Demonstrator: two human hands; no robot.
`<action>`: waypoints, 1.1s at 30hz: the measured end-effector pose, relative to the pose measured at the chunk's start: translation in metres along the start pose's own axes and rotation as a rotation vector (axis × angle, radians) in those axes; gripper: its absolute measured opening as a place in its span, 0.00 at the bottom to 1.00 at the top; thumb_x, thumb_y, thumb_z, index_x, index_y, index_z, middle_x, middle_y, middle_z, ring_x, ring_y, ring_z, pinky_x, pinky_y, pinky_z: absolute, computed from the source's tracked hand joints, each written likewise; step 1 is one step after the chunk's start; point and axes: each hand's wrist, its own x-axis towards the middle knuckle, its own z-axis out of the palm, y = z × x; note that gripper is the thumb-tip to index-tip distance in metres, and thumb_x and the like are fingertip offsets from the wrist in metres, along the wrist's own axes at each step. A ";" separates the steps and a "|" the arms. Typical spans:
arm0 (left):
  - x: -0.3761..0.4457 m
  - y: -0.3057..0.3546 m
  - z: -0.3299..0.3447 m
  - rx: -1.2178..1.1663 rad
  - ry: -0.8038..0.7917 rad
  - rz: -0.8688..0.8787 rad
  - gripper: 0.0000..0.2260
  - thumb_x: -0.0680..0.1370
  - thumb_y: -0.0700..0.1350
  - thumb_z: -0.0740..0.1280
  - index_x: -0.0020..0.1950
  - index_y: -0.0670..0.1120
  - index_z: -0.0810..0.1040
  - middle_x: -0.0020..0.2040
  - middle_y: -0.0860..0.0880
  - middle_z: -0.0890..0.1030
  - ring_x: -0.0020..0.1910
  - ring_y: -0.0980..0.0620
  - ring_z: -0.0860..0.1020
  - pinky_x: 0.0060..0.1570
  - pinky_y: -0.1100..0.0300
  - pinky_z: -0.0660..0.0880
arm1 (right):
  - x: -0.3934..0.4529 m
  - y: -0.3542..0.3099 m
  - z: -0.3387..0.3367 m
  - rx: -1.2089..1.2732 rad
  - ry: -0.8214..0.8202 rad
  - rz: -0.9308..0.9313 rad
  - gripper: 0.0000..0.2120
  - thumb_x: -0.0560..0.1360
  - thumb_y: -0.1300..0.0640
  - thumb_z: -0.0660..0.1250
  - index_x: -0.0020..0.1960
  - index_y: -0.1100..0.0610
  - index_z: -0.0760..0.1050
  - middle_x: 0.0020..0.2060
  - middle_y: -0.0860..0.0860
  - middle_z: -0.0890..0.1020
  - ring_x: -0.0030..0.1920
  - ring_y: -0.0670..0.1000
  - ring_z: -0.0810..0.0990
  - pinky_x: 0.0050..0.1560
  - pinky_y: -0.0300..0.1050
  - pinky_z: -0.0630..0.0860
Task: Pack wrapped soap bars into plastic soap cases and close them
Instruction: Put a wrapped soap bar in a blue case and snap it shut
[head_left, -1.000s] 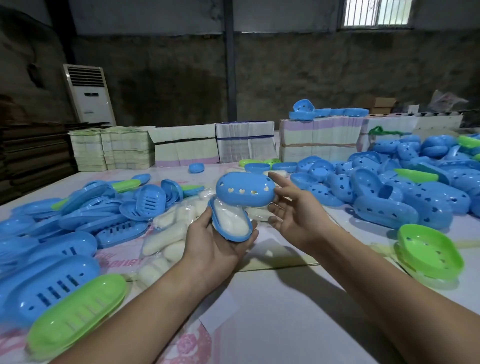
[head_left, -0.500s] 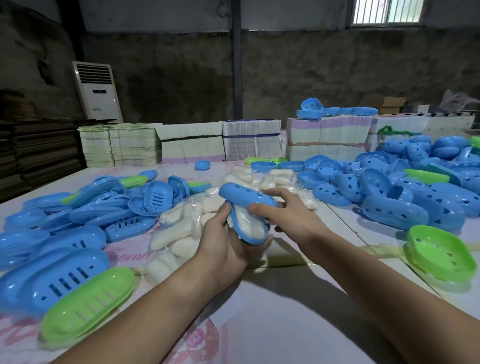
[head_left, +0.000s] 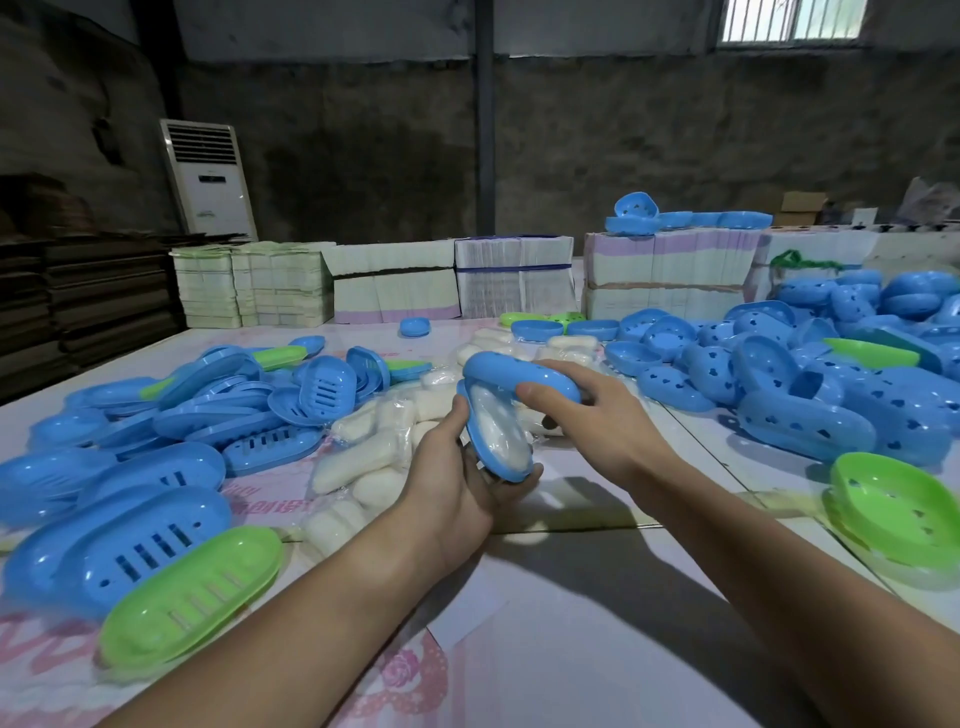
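Left hand (head_left: 457, 493) has a cupped grip under the blue case base (head_left: 496, 441), fingers curled round its lower edge, tilting it up off the surface (head_left: 597, 649). The wrapped soap bar (head_left: 493, 434) sits inside, white and glossy. Right hand (head_left: 597, 415) pinches the blue lid (head_left: 519, 376), thumb on the near side and fingers wrapped behind, with the lid meeting the base at the far end and gaping wide at the near end.

Closing looks about halfway there. Here's the danger: that base is tilted steeply, so the slick wrapper could slide the bar downward and catch between the rims. If the lid comes down skewed, one edge may snap while the other stays proud.

Just behind the hands lies the pile of wrapped bars (head_left: 374, 452), with loose blue slotted trays (head_left: 156, 535) to the left and heart-punched lids (head_left: 810, 405) heaped right.
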 end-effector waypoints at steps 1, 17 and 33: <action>0.000 0.000 0.000 -0.002 0.014 0.004 0.17 0.83 0.56 0.60 0.51 0.44 0.80 0.45 0.43 0.80 0.48 0.42 0.77 0.59 0.41 0.76 | 0.000 0.002 0.001 -0.009 -0.026 0.012 0.27 0.64 0.33 0.68 0.61 0.37 0.77 0.52 0.38 0.81 0.50 0.43 0.80 0.56 0.43 0.75; 0.001 0.005 -0.002 -0.039 0.018 0.060 0.20 0.84 0.53 0.61 0.72 0.45 0.73 0.64 0.37 0.81 0.62 0.39 0.81 0.61 0.41 0.76 | -0.007 -0.001 0.014 -0.144 -0.169 0.032 0.29 0.66 0.32 0.65 0.67 0.28 0.67 0.55 0.38 0.81 0.51 0.38 0.79 0.47 0.34 0.71; 0.006 0.011 -0.007 -0.091 -0.050 0.062 0.22 0.83 0.54 0.63 0.72 0.43 0.72 0.64 0.37 0.80 0.61 0.35 0.81 0.59 0.39 0.78 | -0.005 -0.002 0.012 -0.176 -0.236 -0.028 0.24 0.60 0.38 0.67 0.46 0.12 0.62 0.38 0.37 0.82 0.38 0.37 0.78 0.40 0.35 0.71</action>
